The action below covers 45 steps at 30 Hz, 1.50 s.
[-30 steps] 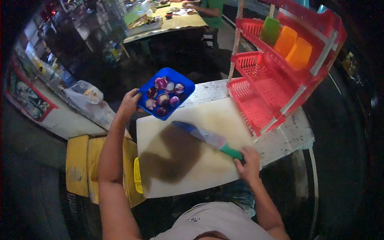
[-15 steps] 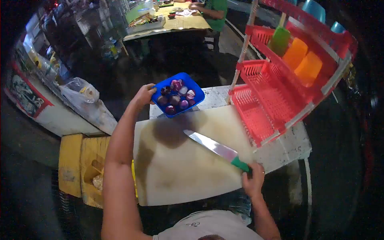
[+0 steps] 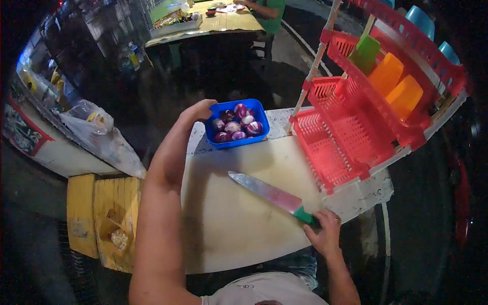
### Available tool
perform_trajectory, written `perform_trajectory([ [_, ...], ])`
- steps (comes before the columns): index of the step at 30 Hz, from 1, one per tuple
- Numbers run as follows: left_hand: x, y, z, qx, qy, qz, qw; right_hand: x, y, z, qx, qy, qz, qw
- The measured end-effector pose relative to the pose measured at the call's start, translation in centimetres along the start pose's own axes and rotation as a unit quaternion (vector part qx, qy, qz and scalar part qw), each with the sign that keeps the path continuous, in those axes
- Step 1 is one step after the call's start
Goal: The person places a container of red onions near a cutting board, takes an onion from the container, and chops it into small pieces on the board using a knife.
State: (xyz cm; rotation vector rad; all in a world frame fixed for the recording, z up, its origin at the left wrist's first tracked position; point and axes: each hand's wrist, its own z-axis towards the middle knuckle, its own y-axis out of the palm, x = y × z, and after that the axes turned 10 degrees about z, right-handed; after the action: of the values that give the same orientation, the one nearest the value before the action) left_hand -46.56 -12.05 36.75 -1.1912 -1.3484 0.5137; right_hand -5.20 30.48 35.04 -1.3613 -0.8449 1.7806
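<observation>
A blue container (image 3: 238,145) holding several purple-and-white onions (image 3: 233,127) is at the far edge of the white cutting board (image 3: 244,223). My left hand (image 3: 200,110) grips its left rim, the arm stretched over the board's left side. On the board's right part, my right hand (image 3: 325,231) has its fingers around the green handle (image 3: 305,215) of a large knife (image 3: 267,192). The blade points up and left, flat over the board.
A red plastic rack (image 3: 345,137) with green and orange holders (image 3: 386,73) stands at the right. Plastic bags (image 3: 96,122) hang at the left, above yellow wooden boxes (image 3: 81,213). Beyond, a person in green (image 3: 272,18) is by another table (image 3: 229,23).
The blue container has moved right and down toward the board's far edge with my left hand. The knife and my right hand have shifted slightly right and lower in view.
</observation>
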Motion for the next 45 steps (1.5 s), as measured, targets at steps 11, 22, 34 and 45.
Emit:
perform_trajectory([
  [11, 2.8, 2.8, -1.2, 0.136, 0.017, -0.028, 0.990, -0.9, 1.4, 2.4, -0.037, -0.014, 0.081, 0.996],
  [22, 2.6, 7.8, 1.1, 0.299, -0.029, -0.089, 0.950, 0.2, 2.9, 1.0, 0.017, -0.031, 0.026, 0.999],
  [34, -8.0, 11.3, -35.4, 0.204, -0.329, 0.034, 0.921, 3.6, -6.5, -3.0, -0.069, 0.251, 0.199, 0.945],
  [45, -2.2, 16.7, -39.4, 0.148, -0.248, -0.460, 0.840, 3.4, -2.9, -6.2, -0.008, 0.268, 0.204, 0.942],
])
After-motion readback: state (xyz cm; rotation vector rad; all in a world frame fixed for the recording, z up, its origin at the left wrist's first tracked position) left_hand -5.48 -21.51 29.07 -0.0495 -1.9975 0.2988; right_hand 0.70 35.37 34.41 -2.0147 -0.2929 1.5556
